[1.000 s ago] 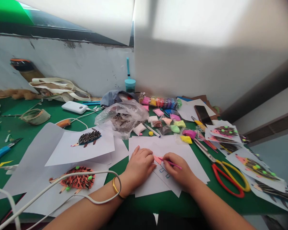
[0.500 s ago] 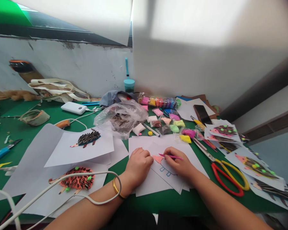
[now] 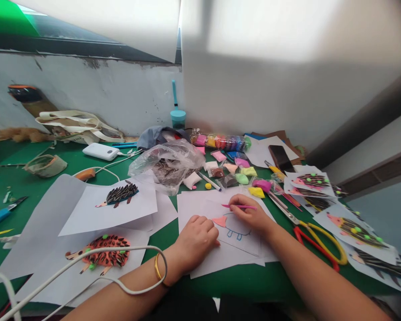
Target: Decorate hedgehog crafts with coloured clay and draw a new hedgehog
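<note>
A white sheet [image 3: 234, 247] bears a blue hedgehog outline, its pointed head filled with pink-orange clay [image 3: 219, 220]. My right hand [image 3: 250, 214] pinches a thin pink tool [image 3: 239, 206] above the outline's back, its tip pointing left over the paper. My left hand [image 3: 198, 238] lies palm down at the sheet's left edge, fingers curled together beside the pink head; whether anything is beneath them is hidden. More white paper lies under the drawing.
Clay packets [image 3: 242, 179], a seed bag [image 3: 167, 167] and a marker [image 3: 210, 182] lie beyond the paper. Scissors [image 3: 299, 221] and finished hedgehog pictures [image 3: 352, 229] are at right. A white cable [image 3: 87, 254] loops across my left forearm; more hedgehog pictures [image 3: 112, 216] lie left.
The drawing sheet has turned, so its outline sits more level. My left hand has shifted down and slightly right, while my right hand has moved up with the pink tool.
</note>
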Demonstrator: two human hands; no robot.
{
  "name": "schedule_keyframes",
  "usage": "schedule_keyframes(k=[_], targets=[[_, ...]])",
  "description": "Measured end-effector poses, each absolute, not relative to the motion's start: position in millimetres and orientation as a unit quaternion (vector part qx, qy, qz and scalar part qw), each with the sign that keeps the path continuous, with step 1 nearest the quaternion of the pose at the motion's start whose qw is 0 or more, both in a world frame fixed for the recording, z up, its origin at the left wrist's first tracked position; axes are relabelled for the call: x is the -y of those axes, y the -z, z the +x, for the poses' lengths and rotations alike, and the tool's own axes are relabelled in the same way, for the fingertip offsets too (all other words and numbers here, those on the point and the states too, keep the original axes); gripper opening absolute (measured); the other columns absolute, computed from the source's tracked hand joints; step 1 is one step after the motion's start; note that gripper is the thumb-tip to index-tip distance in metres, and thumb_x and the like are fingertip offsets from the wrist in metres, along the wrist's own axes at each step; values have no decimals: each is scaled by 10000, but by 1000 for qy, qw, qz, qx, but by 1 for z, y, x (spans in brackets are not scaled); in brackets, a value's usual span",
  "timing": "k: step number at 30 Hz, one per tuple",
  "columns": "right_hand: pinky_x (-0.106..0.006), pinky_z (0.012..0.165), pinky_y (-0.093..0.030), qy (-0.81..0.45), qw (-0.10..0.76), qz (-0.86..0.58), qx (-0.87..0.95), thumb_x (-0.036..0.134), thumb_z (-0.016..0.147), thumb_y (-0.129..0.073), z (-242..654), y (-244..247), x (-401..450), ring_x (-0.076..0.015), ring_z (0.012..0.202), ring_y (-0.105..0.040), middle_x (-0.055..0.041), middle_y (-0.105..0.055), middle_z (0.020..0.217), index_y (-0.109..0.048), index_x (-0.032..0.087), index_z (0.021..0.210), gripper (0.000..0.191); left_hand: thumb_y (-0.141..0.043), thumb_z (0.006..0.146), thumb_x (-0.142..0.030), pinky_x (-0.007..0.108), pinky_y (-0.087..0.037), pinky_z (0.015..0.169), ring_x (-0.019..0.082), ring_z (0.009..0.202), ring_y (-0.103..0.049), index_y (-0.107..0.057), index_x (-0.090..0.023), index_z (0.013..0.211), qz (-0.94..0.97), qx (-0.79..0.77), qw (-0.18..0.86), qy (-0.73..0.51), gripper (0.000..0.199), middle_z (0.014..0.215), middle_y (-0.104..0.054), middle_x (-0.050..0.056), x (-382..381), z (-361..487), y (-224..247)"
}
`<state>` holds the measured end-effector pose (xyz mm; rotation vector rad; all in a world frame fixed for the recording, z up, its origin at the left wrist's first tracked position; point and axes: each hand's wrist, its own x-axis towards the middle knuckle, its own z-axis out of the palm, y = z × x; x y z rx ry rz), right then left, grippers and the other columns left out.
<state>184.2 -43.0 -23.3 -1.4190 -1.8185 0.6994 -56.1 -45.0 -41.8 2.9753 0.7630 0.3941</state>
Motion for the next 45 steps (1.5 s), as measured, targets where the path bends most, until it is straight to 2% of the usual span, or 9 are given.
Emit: schedule_keyframes(k=[3, 6, 8, 11, 14, 21, 27, 37, 45], targets=[[-318, 742, -505, -223, 377, -582, 685, 282, 910, -514, 189, 21, 53, -188, 804, -622, -36, -673, 857, -633, 212, 919, 138, -569, 914, -211, 351, -404, 755, 198, 806, -557, -563, -203, 886, 951, -259, 65, -159, 29, 816, -617, 20, 45, -58, 41], [-371, 835, -531, -197, 365, -609, 677, 306, 958, -466, 191, 26, 73, -220, 935, -658, -71, -702, 1047, -632, 241, 1137, 253, -512, 918, -159, 356, -411, 754, 199, 802, -584, -577, -210, 1047, 924, -314, 93, -195, 154, 820, -640, 22, 40, -60, 38], [-427, 925, -513, -165, 329, -615, 697, 300, 968, -454, 189, 33, 85, -246, 1060, -634, -82, -684, 1165, -620, 254, 1206, 293, -506, 918, -158, 367, -410, 754, 206, 812, -595, -577, -214, 1120, 914, -342, 94, -198, 221, 846, -654, 33, 36, -60, 37], [-492, 982, -481, -119, 281, -604, 736, 263, 955, -474, 187, 43, 92, -270, 1123, -596, -97, -669, 1195, -605, 237, 1238, 313, -533, 911, -171, 381, -409, 772, 216, 846, -599, -573, -235, 1187, 914, -349, 98, -181, 286, 876, -666, 32, 34, -58, 37], [-501, 989, -475, -110, 253, -577, 769, 212, 926, -513, 187, 44, 87, -270, 1135, -586, -94, -662, 1207, -578, 239, 1277, 358, -561, 893, -178, 394, -410, 797, 226, 878, -597, -566, -249, 1218, 919, -343, 103, -167, 333, 889, -668, 27, 34, -56, 40], [-458, 939, -497, -125, 263, -542, 788, 110, 889, -484, 185, 39, 68, -253, 1068, -607, -90, -692, 1118, -633, 225, 1180, 346, -573, 882, -198, 387, -415, 797, 229, 879, -608, -620, -227, 1114, 915, -361, 114, -139, 239, 873, -674, 36, 33, -57, 42], [-414, 909, -505, -161, 332, -569, 735, 221, 931, -494, 174, 47, 70, -236, 1029, -603, -85, -665, 1065, -616, 225, 1116, 222, -571, 900, -215, 357, -392, 755, 209, 837, -596, -668, -278, 1027, 921, -347, 128, -126, 172, 826, -662, 14, 31, -56, 37], [-397, 922, -480, -190, 336, -572, 724, 228, 937, -483, 176, 46, 71, -223, 1035, -589, -67, -655, 1065, -620, 227, 1090, 205, -543, 928, -239, 353, -376, 732, 206, 823, -592, -697, -296, 1007, 920, -348, 144, -110, 182, 817, -669, 10, 29, -55, 32], [-391, 923, -474, -191, 333, -568, 728, 219, 942, -479, 176, 46, 71, -217, 1035, -581, -64, -650, 1069, -610, 229, 1094, 201, -582, 890, -202, 351, -384, 777, 201, 850, -595, -682, -269, 1021, 912, -352, 169, -127, 177, 843, -675, 9, 28, -58, 37]])
